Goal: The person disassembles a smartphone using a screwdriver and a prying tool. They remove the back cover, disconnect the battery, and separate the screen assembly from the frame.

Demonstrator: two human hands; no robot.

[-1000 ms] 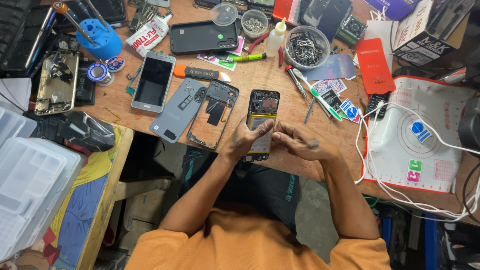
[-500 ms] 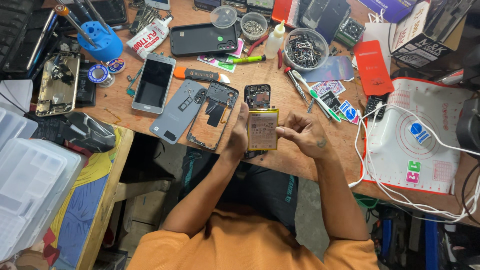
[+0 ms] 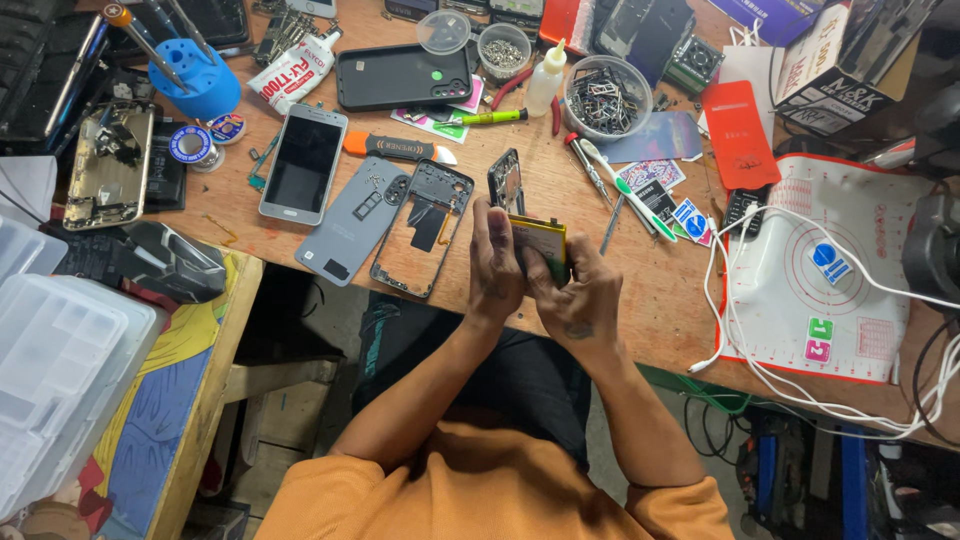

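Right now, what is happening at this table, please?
A person in an orange shirt sits at a crowded wooden workbench and works on an opened phone. The left hand and the right hand together grip a flat yellowish battery, held up against the phone, which stands tilted on its edge. Beside them on the bench lie a phone frame, a grey back cover and a whole silver phone. Small tools and bowls of parts lie further back.

The opened phone (image 3: 507,182) stands on the bench (image 3: 640,300) just behind both hands. The frame (image 3: 422,240) lies left of it, the mat (image 3: 850,300) well right.
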